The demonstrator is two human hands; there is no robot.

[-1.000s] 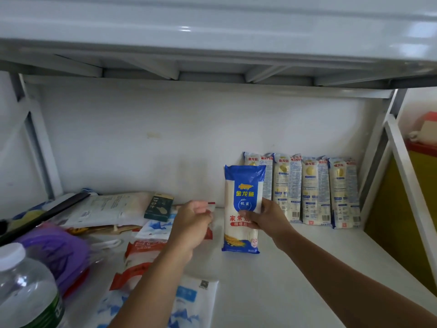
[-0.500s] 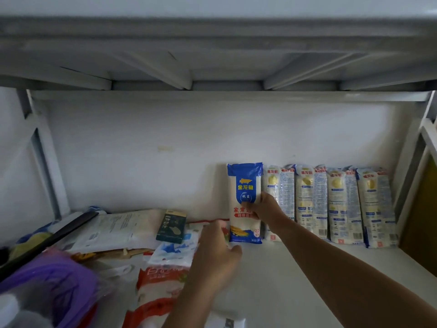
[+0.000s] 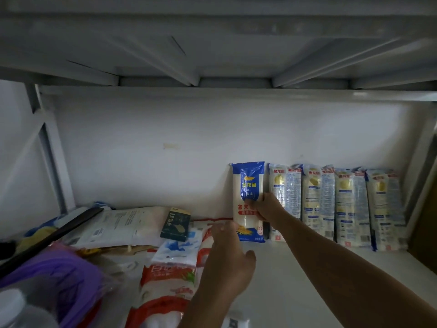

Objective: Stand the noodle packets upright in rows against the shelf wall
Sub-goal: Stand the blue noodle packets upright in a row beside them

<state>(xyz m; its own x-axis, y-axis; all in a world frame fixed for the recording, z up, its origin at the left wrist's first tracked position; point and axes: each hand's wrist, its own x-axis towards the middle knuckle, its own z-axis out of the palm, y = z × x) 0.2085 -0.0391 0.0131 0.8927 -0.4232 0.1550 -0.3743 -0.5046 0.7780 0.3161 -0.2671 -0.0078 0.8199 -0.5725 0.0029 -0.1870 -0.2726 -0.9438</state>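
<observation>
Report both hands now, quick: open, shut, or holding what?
Left hand: cannot tell, seen from behind.
Right hand: grips the blue noodle packet.

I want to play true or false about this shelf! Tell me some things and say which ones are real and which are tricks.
1. The right hand holds the blue noodle packet upright against the shelf wall. True.
2. Four pale packets stand in a row beside the blue one, on its right in the picture. True.
3. The red-and-white packet stands upright in that row. False: it lies flat on the shelf, to the left of the left hand.
4. The small dark green box sits at the far right end of the row. False: it is left of the blue packet, among the packets lying down.
</observation>
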